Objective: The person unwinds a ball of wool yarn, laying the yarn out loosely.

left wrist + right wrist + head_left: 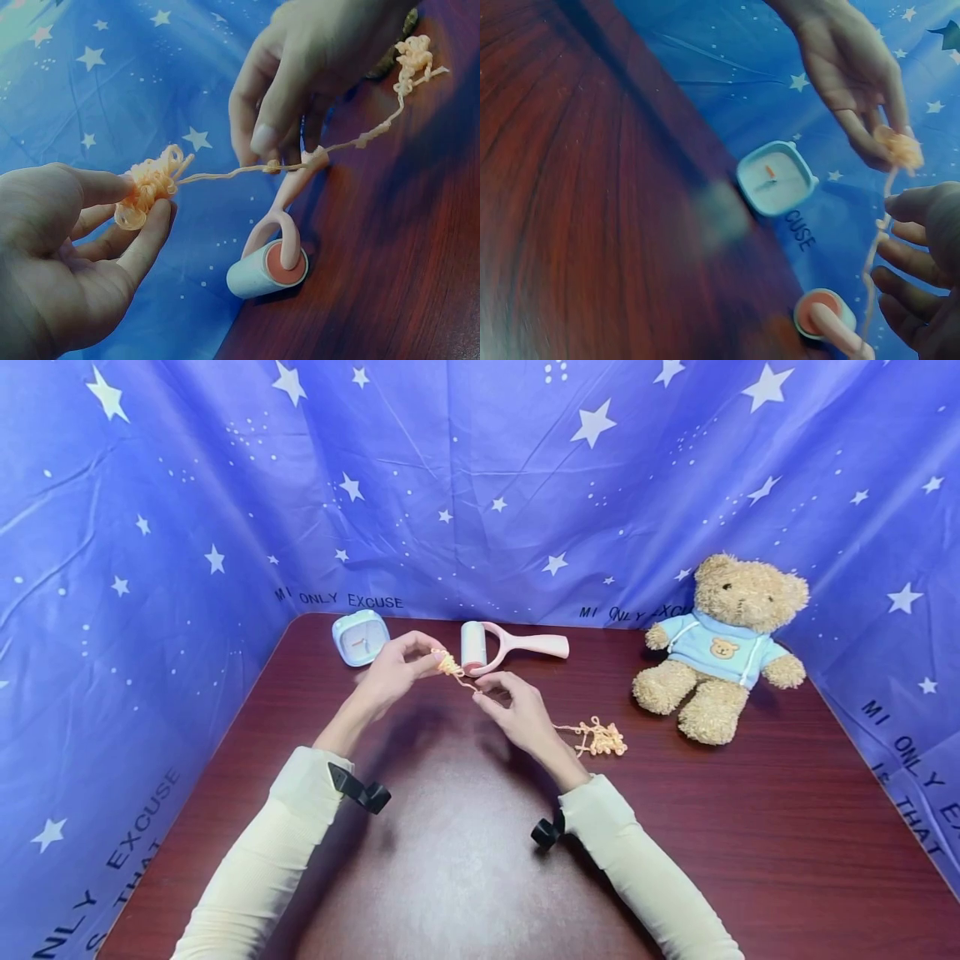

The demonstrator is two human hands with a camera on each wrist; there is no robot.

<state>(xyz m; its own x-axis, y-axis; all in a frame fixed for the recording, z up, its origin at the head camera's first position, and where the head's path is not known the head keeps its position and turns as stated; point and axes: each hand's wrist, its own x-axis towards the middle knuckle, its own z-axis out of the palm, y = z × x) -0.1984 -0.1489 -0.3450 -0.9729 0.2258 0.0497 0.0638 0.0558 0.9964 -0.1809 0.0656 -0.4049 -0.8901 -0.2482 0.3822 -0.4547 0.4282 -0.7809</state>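
My left hand (393,674) pinches a small looped bunch of peach yarn (148,187) between thumb and fingers, held up above the table. From the bunch a thin, slightly knotted strand (225,176) runs over to my right hand (517,708), whose thumb and fingers grip it partway along. Past the right hand the same strand continues to a second clump of crocheted-looking peach yarn (603,739), which lies on the table just right of the right wrist.
Behind the hands a pink-handled lint roller (474,647) lies on the dark red wooden table (465,860). At the back left stands a light blue square box (362,639) with small items in it. A teddy bear (723,652) in a blue top sits at the right.
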